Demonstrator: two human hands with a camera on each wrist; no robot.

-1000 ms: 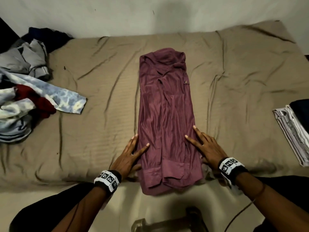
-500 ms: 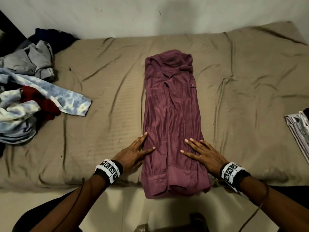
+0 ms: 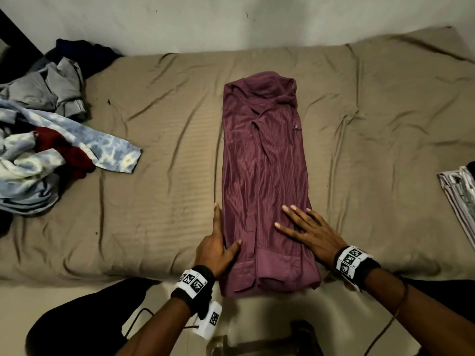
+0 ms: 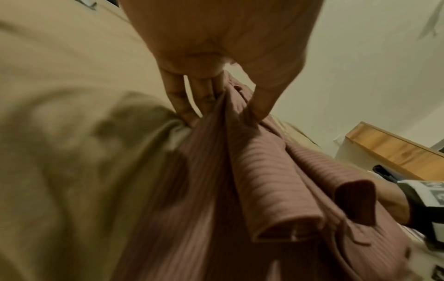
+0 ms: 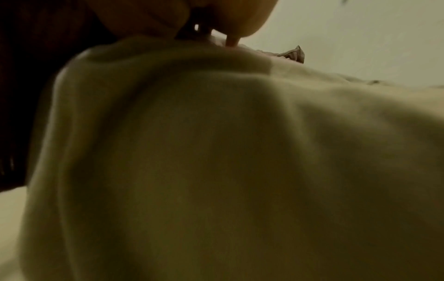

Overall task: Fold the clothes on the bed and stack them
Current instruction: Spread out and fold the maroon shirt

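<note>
A maroon ribbed shirt, folded into a long narrow strip, lies lengthwise on the tan bed, its hem at the near edge. My left hand stands on edge against the shirt's lower left side. In the left wrist view the fingers go under the shirt and the thumb lies on top, pinching the edge. My right hand lies flat on the shirt's lower right part with fingers spread. In the right wrist view only a fingertip and the sheet show.
A heap of unfolded clothes, grey, tie-dye blue and dark red, fills the bed's left side. A folded light garment lies at the right edge. A wall runs behind the bed. A dark object stands on the floor below the hem.
My left hand turned from lying flat beside the shirt to standing on edge with fingers under its side. My right hand slid leftward further onto the shirt.
</note>
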